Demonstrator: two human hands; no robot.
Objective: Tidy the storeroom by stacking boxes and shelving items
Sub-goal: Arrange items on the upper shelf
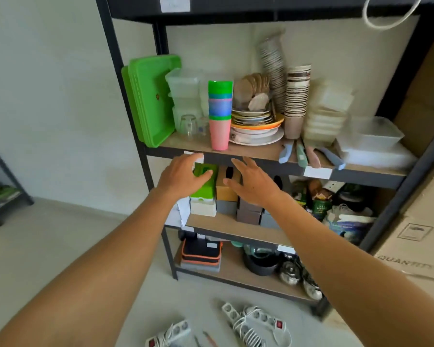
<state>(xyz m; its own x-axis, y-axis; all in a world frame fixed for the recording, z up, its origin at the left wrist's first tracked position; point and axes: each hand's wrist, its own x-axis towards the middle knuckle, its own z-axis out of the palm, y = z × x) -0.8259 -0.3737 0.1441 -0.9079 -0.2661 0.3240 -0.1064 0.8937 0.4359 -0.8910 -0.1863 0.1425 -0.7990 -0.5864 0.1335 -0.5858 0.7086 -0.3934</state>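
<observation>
A green box (pixel 204 187) stands on a white box (pixel 203 208) at the left end of the second shelf (pixel 226 227). My left hand (pixel 179 176) reaches in and its thumb and fingers touch the green box's top and side. Beside it a tan box (pixel 227 189) sits on grey boxes (pixel 248 214). My right hand (pixel 252 182) hovers in front of the tan box with fingers spread and holds nothing.
Above, a shelf (pixel 193 144) carries green trays (pixel 150 101), stacked cups (pixel 219 113), plates and clear tubs. Cans and bags fill the second shelf's right end. Power strips (pixel 254 321) lie on the floor. Cardboard cartons (pixel 421 221) stand at the right.
</observation>
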